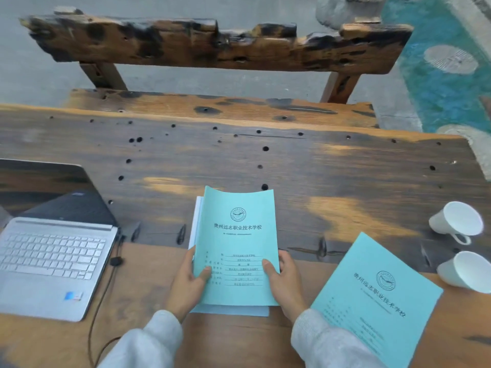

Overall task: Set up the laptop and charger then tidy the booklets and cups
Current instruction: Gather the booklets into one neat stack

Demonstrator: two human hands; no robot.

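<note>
Grey sleeves (156,338) reach in from the near edge, and both hands grip a teal booklet stack by its lower sides: the left hand (187,285) pinches the left edge, thumb on the cover, and the right hand (285,285) pinches the right edge the same way. That stack (236,248) is tilted up off the surface (265,160), with pale pages peeping out at its left and bottom, so the sheets look unevenly squared. A second booklet (377,301) lies flat and askew just to the right. Left of the hands sits the open laptop (50,264), its cable (103,296) trailing toward the near edge. Farther right, two white cups (455,219) lie tipped on their sides. Loose inner pages could slide out if the grip slackens; a careless sweep toward the second booklet might send a cup rolling off the edge.
</note>
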